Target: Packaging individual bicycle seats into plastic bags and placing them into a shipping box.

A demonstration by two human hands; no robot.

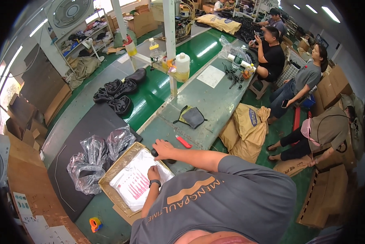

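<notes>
An open cardboard box [109, 191] stands on the bench before me, lined with a white plastic bag [127, 181] with red print. My left hand [153, 173], a dark band at its wrist, lies over the bag with its fingers curled; what they hold is hidden. At the box's far right edge my right hand [163, 149] is closed around a black object [154, 153], mostly covered by the hand. Beside the box lie black bicycle saddles in clear plastic bags [87, 168]. A red box cutter [183, 141] rests on the bench past my right hand.
Bare black saddles [117, 95] sit farther along the bench. A grey-green cloth face mask [191, 117] and a white sheet [211, 76] lie to the right. A tape roll [95, 224] is near. Posts carry bottles [182, 67]. Sacks [245, 130] and several people are at right.
</notes>
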